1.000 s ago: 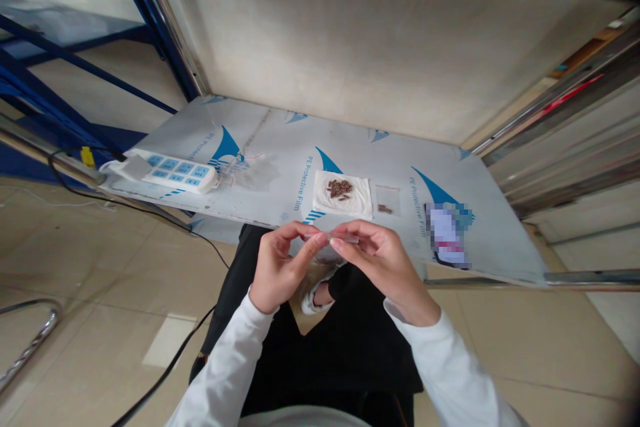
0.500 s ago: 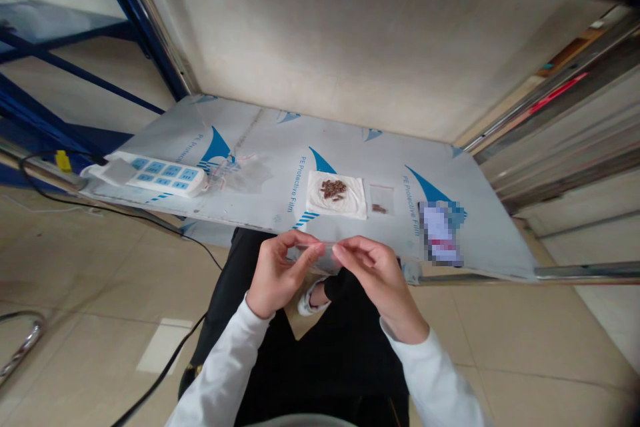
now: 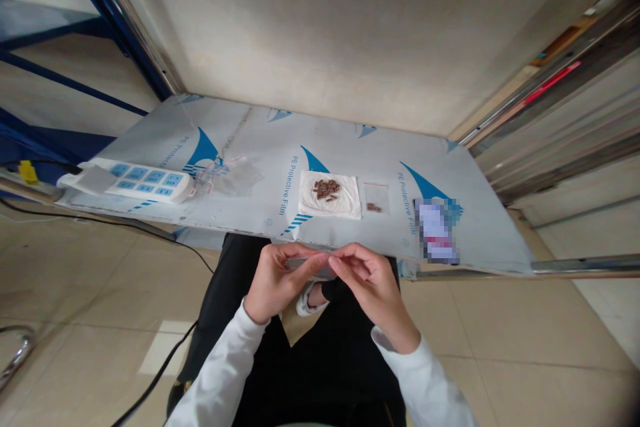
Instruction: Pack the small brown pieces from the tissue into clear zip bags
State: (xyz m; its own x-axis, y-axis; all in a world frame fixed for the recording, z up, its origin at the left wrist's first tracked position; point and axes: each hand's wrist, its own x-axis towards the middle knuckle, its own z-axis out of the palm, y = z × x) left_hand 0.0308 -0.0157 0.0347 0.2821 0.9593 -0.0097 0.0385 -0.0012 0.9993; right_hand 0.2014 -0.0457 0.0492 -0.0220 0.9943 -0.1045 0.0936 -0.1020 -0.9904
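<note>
A small clear plastic bag [image 3: 311,268] is pinched by its top edge just in front of the table edge, above my lap. My left hand [image 3: 273,283] grips its left side between thumb and fingers. At the other end, my right hand [image 3: 373,287] pinches the same edge, and the two thumbs meet near the middle. Fingers cover much of the bag, and I cannot make out any contents. Beyond the hands, a heap of small brown pieces [image 3: 326,189] lies on a white folded tissue [image 3: 345,207]. Right of it rests another clear zip bag [image 3: 377,197] with a few brown pieces inside.
On the film-covered table [image 3: 260,213], a white power strip [image 3: 145,181] sits at the left with a plug and black cable [image 3: 140,227]. Several clear bags [image 3: 233,177] lie beside it. A pixelated phone-shaped object [image 3: 436,230] is near the right front edge.
My fingertips have come closer together along the bag's top edge, and the thumbs now meet. The whole view has shifted slightly, so the table things appear farther left.
</note>
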